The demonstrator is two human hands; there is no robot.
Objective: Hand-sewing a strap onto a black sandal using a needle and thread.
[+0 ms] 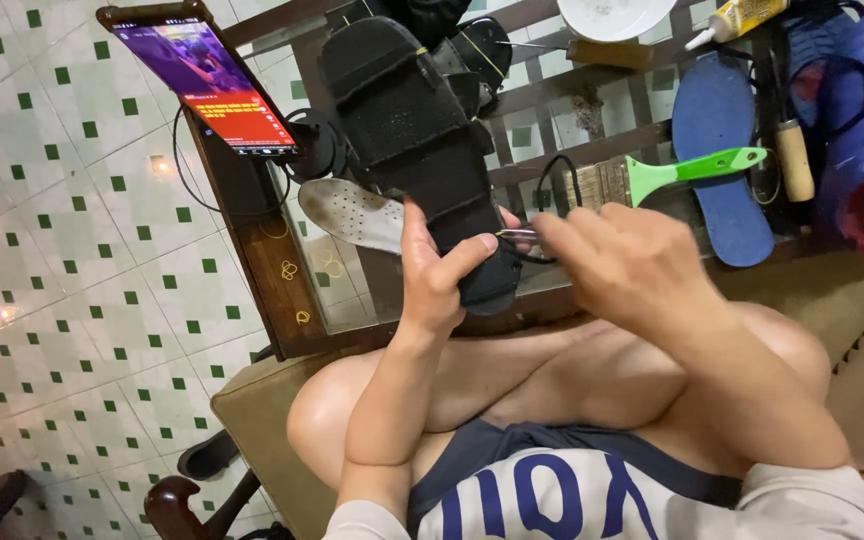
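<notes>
Two bare hands work just above the person's bent knees, close to the camera. The left hand grips the near end of a black sandal, thumb laid across the sole and the other fingers curled round behind it, so the sandal stands up and away from the body with its sole facing the camera. The right hand is bunched just beside it, fingertips pinched on a thin metal needle whose tip meets the edge of the sandal by the left thumb; a dark thread loops below it.

Beyond the hands stands a low glass-topped table with a wooden frame. A pale insole lies on it, partly hidden by the sandal. To the right lie a brush with a green handle, a blue sole and a wooden-handled tool. Farther back, a phone with a lit screen leans at the table's left corner, a white bowl sits at the far edge, and a glue tube rests near it. Green-and-white tiled floor spreads out to the left.
</notes>
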